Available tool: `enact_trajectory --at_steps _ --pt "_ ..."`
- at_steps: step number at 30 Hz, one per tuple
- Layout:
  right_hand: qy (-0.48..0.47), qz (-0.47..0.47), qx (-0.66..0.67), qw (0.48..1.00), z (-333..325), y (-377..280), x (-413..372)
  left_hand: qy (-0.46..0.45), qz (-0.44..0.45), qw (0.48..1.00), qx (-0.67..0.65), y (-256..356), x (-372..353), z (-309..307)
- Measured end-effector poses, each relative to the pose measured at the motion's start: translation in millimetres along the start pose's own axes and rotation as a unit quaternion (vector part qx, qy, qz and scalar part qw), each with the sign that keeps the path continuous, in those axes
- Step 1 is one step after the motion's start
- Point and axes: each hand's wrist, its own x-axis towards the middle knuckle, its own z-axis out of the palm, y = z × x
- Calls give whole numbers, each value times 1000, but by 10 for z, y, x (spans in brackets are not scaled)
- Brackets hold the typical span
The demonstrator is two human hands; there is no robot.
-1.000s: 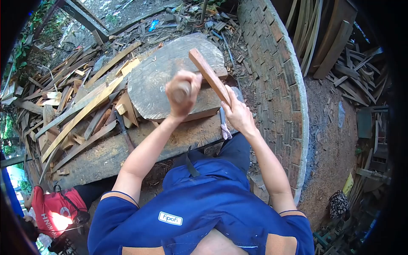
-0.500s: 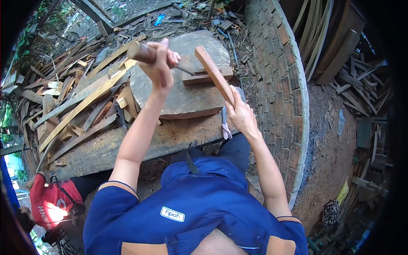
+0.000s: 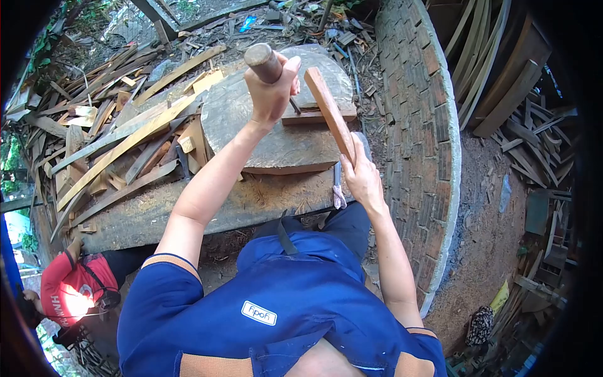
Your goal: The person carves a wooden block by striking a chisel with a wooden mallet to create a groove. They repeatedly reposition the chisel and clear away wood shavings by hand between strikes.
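Note:
My left hand (image 3: 271, 95) is closed around the thick wooden handle of a chisel (image 3: 262, 61), held fairly upright. The chisel's thin metal blade points down to a short reddish-brown wood block (image 3: 319, 117), which lies on a round wooden slab (image 3: 270, 146). In my right hand (image 3: 363, 179) is the lower end of a long squared wooden stick (image 3: 329, 110). The stick slants up and left, its upper part passing in front of the block. Close to my right hand lies a narrow metal tool (image 3: 337, 179) with cloth wrapped around one end.
Scrap wood (image 3: 125, 147) is piled left of the slab. A curved brick wall (image 3: 418, 144) runs along the right. Beneath the slab is a sawdust-covered bench (image 3: 157, 210). Another person in a red shirt (image 3: 59, 286) is at the lower left.
My left hand and the chisel have moved right, and the chisel stands more upright. The stick in my right hand has shifted slightly right, along with the whole view.

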Motion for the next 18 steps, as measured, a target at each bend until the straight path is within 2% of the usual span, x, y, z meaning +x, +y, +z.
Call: enact_trajectory --at_steps 1,3,5,9,11,12,13,15,17,18 --pt "0 1 2 1000 9 0 -1 13 -2 1000 12 2 -7 5" --pt "-9 14 10 1000 -30 -59 -20 -13 68 991 115 -160 -56 -28" --pt "-15 22 18 999 -40 -95 2 -23 79 980 178 -256 -152 -56" --pt "-17 35 10 999 -69 -81 -3 -48 119 967 220 -183 -247 114" --pt "-57 73 114 989 -74 11 55 -65 134 960 238 -179 -229 142" --pt "-74 54 179 980 -71 146 144 -45 109 968 222 -155 -232 176" --pt "-74 94 209 971 -296 -148 97 -46 111 968 220 -149 -205 189" --pt "-23 52 277 959 -643 -572 14 -38 109 970 216 -165 -201 180" --pt "60 -46 285 955 -1033 -1072 -145 -43 93 965 241 -154 -226 193" --pt "65 -44 286 955 -1105 -1174 -173 -49 110 962 243 -190 -227 198"
